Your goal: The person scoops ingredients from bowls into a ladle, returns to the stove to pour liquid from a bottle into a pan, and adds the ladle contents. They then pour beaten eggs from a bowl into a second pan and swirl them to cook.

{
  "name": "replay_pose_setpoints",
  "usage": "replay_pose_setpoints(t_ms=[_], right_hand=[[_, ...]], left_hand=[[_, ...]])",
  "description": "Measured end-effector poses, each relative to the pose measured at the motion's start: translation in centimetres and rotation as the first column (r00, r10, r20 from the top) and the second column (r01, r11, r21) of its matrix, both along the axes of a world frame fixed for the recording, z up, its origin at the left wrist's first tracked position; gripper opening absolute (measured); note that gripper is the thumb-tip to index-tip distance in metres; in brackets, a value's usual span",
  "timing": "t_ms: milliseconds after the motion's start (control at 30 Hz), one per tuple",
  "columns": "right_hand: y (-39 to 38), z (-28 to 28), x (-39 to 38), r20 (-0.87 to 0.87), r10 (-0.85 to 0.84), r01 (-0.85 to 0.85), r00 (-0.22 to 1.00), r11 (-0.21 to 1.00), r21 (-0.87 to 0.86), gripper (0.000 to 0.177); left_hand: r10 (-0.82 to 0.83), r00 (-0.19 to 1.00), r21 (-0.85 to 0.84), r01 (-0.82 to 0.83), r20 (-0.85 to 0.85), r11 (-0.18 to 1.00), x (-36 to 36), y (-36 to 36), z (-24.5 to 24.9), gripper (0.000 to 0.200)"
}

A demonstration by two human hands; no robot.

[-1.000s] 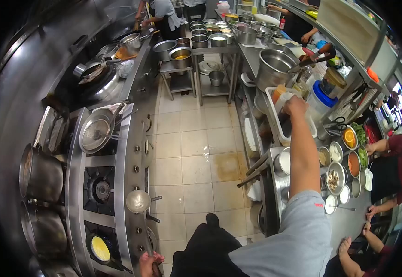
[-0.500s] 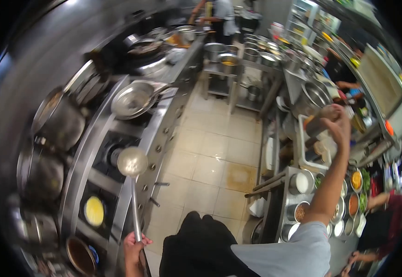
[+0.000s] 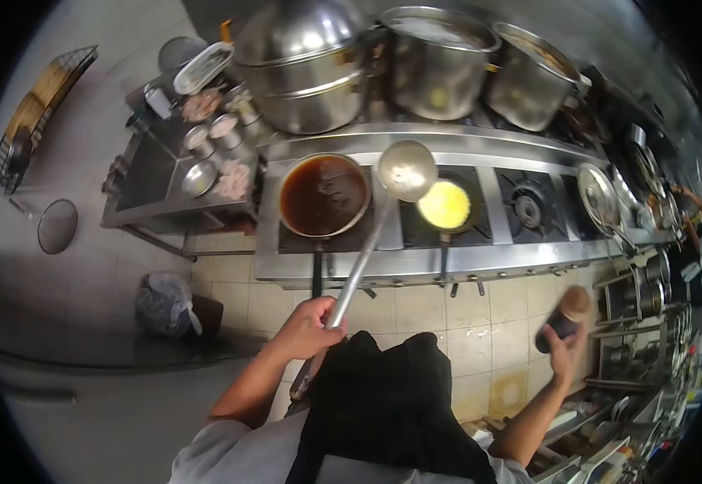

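My left hand (image 3: 311, 329) is wrapped round the long metal handle of a ladle (image 3: 407, 171). Its round bowl hangs over the stove, between two pans. Out to the right, above the floor, my right hand (image 3: 562, 348) grips a dark bottle (image 3: 570, 308) with a tan upper end; it is slightly blurred, and its contents cannot be made out. Below and right of the ladle bowl, a small frying pan (image 3: 445, 256) on a burner holds a round yellow layer (image 3: 445, 204), perhaps egg. To its left sits a larger pan (image 3: 317, 266) of dark brown liquid (image 3: 319, 194).
Behind the burners stand a large domed steamer (image 3: 302, 89) and two tall stockpots (image 3: 440, 77). A steel side table (image 3: 153, 161) with bowls and pale meat is at the left. Near the floor lies a plastic bag (image 3: 161, 302). Shelves (image 3: 621, 339) line the right.
My view has swung left from the aisle to face the stove. My right hand has come away from the white bin on the right with the bottle. The ladle stays in my left hand.
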State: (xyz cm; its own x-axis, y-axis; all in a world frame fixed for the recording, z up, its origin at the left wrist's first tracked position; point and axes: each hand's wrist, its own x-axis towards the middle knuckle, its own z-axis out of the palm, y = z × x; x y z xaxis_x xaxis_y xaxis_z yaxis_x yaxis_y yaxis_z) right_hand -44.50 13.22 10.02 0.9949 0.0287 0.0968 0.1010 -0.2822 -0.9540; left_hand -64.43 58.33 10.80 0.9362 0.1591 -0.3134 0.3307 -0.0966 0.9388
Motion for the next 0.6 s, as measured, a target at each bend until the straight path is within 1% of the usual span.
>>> replay_pose_setpoints(t_ms=[33, 100, 133, 167, 200, 233, 300, 367, 400, 467, 500, 567, 600], right_hand=[[4.9, 0.4, 0.2, -0.126, 0.067, -0.066, 0.990, 0.998, 0.012, 0.076], [14.1, 0.6, 1.3, -0.027, 0.357, -0.358, 0.934, 0.933, -0.041, 0.077], [17.7, -0.3, 2.0, 0.005, 0.393, -0.381, 0.920, 0.895, -0.230, 0.076], [21.1, -1.0, 2.7, 0.033, 0.429, -0.379, 0.903, 0.828, -0.414, 0.076], [24.3, -0.7, 3.0, 0.004, 0.432, -0.347, 0.902, 0.730, -0.589, 0.071], [27.4, -0.4, 3.2, -0.026, 0.430, -0.306, 0.902, 0.597, -0.742, 0.067], [32.6, -1.7, 4.4, -0.073, 0.478, -0.273, 0.875, 0.364, -0.891, 0.054], [37.3, -3.0, 5.2, -0.102, 0.459, -0.194, 0.883, 0.159, -0.968, 0.044], [39.2, -3.6, 5.6, -0.103, 0.463, -0.194, 0.880, 0.153, -0.969, 0.044], [42.2, -4.6, 6.0, -0.072, 0.564, -0.077, 0.823, -0.015, -0.997, 0.036], [43.2, -4.4, 5.9, -0.084, 0.564, -0.088, 0.821, -0.021, -0.996, 0.036], [44.7, -3.3, 6.1, -0.062, 0.612, -0.014, 0.788, -0.084, -0.996, 0.028], [44.9, -3.3, 6.4, -0.003, 0.622, 0.045, 0.783, -0.062, -0.997, 0.022]], left_hand=[[0.056, 0.996, -0.042, -0.059, -0.067, 0.997, -1.4, 2.6, -0.6, 0.016], [0.128, 0.992, 0.227, -0.127, 0.008, 0.966, -3.0, 7.0, -1.4, 0.011], [0.192, 0.981, 0.376, -0.179, 0.002, 0.909, -3.3, 8.6, -0.6, 0.012], [0.183, 0.983, 0.379, -0.170, 0.002, 0.909, -3.4, 10.4, -0.1, 0.012], [0.205, 0.978, 0.474, -0.163, -0.037, 0.865, -3.6, 12.0, 0.3, 0.015], [0.232, 0.970, 0.562, -0.154, -0.070, 0.813, -3.8, 13.4, 0.5, 0.019], [0.235, 0.970, 0.574, -0.157, -0.064, 0.804, -3.9, 15.8, -1.1, 0.021], [0.236, 0.965, 0.628, -0.115, -0.112, 0.769, -3.4, 17.3, -1.4, 0.023], [0.241, 0.964, 0.624, -0.120, -0.112, 0.772, -3.1, 17.7, -1.5, 0.023], [0.205, 0.972, 0.701, -0.065, -0.118, 0.710, -2.4, 18.1, -1.6, 0.025], [0.206, 0.970, 0.698, -0.058, -0.130, 0.714, -2.1, 18.2, -1.6, 0.025], [0.201, 0.960, 0.723, 0.002, -0.194, 0.691, -1.4, 18.4, -2.0, 0.025], [0.201, 0.959, 0.720, 0.003, -0.198, 0.693, -1.3, 18.3, -2.2, 0.025]])
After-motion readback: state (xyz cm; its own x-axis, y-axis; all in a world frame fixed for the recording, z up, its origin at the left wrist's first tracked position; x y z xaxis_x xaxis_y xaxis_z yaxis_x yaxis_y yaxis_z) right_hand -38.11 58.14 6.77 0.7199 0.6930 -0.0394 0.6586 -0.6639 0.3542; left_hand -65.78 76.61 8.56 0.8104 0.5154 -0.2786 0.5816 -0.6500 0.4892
